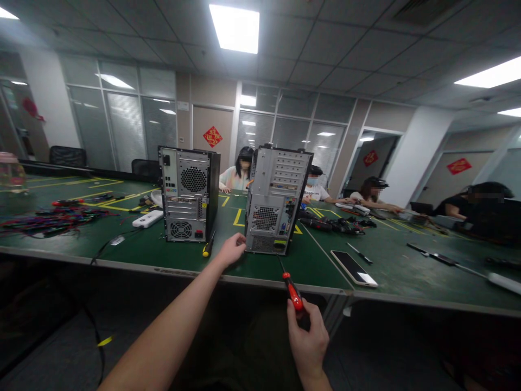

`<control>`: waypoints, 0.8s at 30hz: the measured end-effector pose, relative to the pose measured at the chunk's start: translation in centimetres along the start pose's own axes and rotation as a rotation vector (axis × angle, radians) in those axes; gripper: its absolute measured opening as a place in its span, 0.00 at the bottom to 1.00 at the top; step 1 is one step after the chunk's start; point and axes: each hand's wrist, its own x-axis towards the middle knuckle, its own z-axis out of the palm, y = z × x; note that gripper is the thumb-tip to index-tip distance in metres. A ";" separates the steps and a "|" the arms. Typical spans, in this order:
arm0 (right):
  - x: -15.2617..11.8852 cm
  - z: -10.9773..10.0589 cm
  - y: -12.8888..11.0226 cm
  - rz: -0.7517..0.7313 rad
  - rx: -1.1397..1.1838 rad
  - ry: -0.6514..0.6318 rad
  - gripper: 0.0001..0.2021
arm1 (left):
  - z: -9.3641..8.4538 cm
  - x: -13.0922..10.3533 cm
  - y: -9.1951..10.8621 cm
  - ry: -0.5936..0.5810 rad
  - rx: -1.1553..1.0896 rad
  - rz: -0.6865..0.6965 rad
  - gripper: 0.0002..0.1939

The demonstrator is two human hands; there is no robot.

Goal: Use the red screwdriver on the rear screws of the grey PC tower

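Observation:
My right hand (308, 336) is closed around the red and black handle of a screwdriver (291, 289). Its thin shaft points up toward the lower edge of a computer tower (265, 214); whether the tip touches the case, I cannot tell. The tower stands upright with its grey rear panel, vents and ports facing me. At its lower left edge is my left hand (234, 250), fingers bent against the case and partly hidden. To the left stands a second computer tower (186, 190), rear panel also toward me. A yellow and black screwdriver (208, 247) lies between the two towers.
The green table (134, 247) has its front edge close to me. A phone (353, 267) and a small screwdriver (360, 253) lie right. Bundled cables (52, 220) and a white power strip (147, 219) are left. Several people sit across the table, one person (238, 176) behind the towers.

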 end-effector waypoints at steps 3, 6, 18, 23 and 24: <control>0.1 -0.1 0.0 -0.014 0.012 -0.001 0.10 | -0.1 0.0 0.1 -0.005 -0.006 0.005 0.10; 0.2 0.0 0.1 -0.032 0.003 0.018 0.13 | 0.0 0.0 0.1 0.007 -0.008 0.005 0.09; 0.0 -0.1 0.0 0.057 -0.031 -0.009 0.11 | -0.1 -0.1 0.5 0.010 -0.008 -0.003 0.09; 0.1 0.0 0.0 -0.008 -0.001 0.002 0.13 | -0.1 0.0 0.3 -0.001 0.005 0.008 0.09; 0.1 0.0 0.1 -0.015 -0.006 0.007 0.14 | -0.1 0.0 0.2 -0.004 0.005 0.008 0.09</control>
